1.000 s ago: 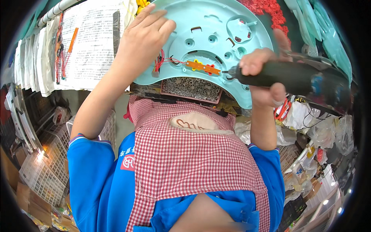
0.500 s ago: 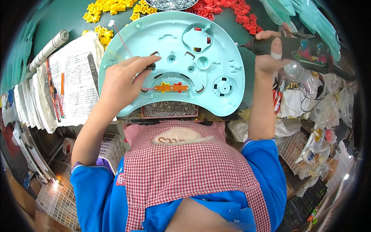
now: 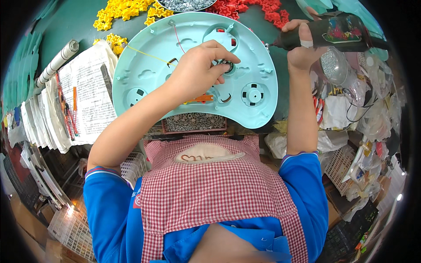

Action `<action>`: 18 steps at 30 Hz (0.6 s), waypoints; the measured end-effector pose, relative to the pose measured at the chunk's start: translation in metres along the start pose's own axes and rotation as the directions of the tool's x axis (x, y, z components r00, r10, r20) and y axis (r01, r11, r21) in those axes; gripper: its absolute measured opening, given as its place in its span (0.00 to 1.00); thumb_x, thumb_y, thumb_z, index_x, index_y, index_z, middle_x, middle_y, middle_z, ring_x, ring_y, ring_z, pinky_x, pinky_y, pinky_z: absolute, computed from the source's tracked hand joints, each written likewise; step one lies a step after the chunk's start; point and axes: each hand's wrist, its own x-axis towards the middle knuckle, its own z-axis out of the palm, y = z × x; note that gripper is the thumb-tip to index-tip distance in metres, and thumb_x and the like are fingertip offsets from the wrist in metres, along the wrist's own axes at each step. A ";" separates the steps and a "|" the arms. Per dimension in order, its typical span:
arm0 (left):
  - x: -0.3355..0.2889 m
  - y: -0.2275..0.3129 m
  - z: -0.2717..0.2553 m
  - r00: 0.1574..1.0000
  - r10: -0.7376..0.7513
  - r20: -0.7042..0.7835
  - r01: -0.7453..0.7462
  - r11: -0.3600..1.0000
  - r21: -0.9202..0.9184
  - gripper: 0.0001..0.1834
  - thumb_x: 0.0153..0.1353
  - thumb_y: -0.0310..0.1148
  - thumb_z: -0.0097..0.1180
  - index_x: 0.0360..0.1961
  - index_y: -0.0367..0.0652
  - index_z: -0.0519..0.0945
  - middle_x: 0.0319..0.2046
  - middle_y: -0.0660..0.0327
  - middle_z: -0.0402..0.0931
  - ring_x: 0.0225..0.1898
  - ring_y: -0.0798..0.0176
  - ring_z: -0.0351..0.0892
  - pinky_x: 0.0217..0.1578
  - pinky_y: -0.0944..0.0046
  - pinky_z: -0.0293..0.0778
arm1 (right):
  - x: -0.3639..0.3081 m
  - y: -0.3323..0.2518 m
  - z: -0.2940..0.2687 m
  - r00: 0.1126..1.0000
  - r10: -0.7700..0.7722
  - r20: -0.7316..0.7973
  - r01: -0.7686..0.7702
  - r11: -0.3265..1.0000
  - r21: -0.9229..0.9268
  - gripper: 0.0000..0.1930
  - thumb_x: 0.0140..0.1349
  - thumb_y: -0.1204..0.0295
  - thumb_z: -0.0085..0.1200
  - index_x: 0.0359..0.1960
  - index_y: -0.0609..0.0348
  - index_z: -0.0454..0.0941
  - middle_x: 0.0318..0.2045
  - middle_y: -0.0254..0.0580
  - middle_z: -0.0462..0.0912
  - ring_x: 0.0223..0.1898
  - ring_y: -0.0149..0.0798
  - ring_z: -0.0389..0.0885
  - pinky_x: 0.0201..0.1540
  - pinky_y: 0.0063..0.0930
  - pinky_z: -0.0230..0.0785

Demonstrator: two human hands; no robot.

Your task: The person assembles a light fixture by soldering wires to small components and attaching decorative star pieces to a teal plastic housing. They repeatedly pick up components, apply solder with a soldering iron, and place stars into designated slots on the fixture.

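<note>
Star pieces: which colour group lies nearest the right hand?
The red star pieces, beyond and left of the right hand; the yellow star pieces lie farther left.

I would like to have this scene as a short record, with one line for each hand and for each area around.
Left hand: holds a small dark part at the turquoise shell
Right hand: grips a black power driver, tip pointing left
On the shell: orange strip, partly behind the left forearm
Beyond: yellow star pieces, red star pieces
Left side: printed papers
</note>
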 end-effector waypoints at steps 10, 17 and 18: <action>-0.002 -0.019 -0.008 0.851 0.525 0.018 -0.443 0.700 0.560 0.09 0.53 0.29 0.61 0.36 0.45 0.85 0.38 0.64 0.78 0.33 0.58 0.81 0.34 0.59 0.79 | 0.003 -0.047 -0.014 0.977 0.132 -0.166 -0.109 0.985 0.137 0.32 0.62 0.51 0.44 0.58 0.66 0.63 0.27 0.53 0.79 0.30 0.49 0.80 0.41 0.46 0.74; -0.004 -0.002 0.010 0.917 0.397 0.021 -0.311 0.681 0.663 0.07 0.50 0.31 0.65 0.31 0.42 0.84 0.33 0.66 0.77 0.29 0.60 0.80 0.30 0.63 0.78 | -0.015 -0.104 0.019 0.998 0.036 0.042 -0.053 0.860 0.507 0.42 0.59 0.42 0.51 0.65 0.62 0.56 0.29 0.46 0.77 0.30 0.43 0.76 0.39 0.44 0.69; -0.004 -0.002 0.010 0.912 0.411 -0.006 -0.303 0.683 0.665 0.06 0.50 0.31 0.65 0.30 0.42 0.83 0.32 0.67 0.77 0.29 0.61 0.80 0.30 0.63 0.77 | -0.021 -0.104 0.016 0.995 0.079 0.054 -0.095 0.880 0.465 0.43 0.58 0.41 0.52 0.65 0.61 0.57 0.30 0.45 0.77 0.31 0.42 0.75 0.40 0.43 0.68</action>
